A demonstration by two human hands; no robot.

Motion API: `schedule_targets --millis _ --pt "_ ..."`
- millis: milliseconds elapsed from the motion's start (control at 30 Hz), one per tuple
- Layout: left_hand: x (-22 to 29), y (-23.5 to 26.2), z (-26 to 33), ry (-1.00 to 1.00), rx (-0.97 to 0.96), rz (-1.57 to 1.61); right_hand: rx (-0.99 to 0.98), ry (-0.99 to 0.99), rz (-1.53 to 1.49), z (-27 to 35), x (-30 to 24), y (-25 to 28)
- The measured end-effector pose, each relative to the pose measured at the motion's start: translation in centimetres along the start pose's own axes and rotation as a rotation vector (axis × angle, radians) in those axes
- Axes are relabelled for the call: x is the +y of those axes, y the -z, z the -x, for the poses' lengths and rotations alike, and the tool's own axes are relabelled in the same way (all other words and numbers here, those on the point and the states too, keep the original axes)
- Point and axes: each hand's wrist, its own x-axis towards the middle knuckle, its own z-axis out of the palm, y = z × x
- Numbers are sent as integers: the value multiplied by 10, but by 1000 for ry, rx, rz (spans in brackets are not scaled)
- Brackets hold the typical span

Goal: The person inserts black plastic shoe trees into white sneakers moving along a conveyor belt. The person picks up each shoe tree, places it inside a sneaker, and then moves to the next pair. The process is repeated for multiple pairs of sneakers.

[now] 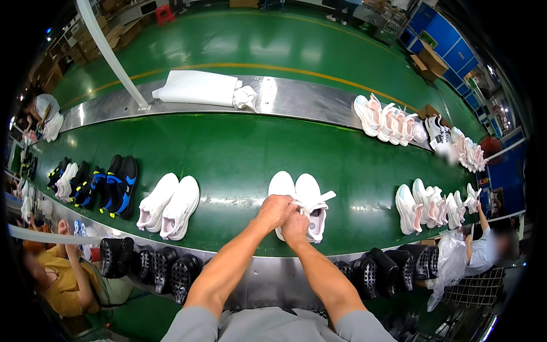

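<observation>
Both hands, left (275,211) and right (296,227), pinched on white shoe (310,205) laces; belt (228,154) drift could yank them loose

A smooth, matt green belt (239,154) is seen in the middle. It is edged by shiny metal rails (296,97). The white shoes (305,199) look soft and matt.

A second pair of white sneakers (168,207) lies on the green conveyor belt (239,151), black-and-blue sneakers (114,186) beyond, black rubber soles (165,268) along the steel edge.
</observation>
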Motion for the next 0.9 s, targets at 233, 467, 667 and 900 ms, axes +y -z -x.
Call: schedule_targets --millis 233,467,667,900 --pt "-18 -17 50 407 121 10 484 6 -207 53 58 47" --pt "-67 -48 54 295 295 39 289 -78 -418 12 66 -17" --pt "-44 -1 86 352 551 -119 276 -34 -541 55 25 16" --pt "6 -49 143 145 328 103 -87 206 -754 178 31 44"
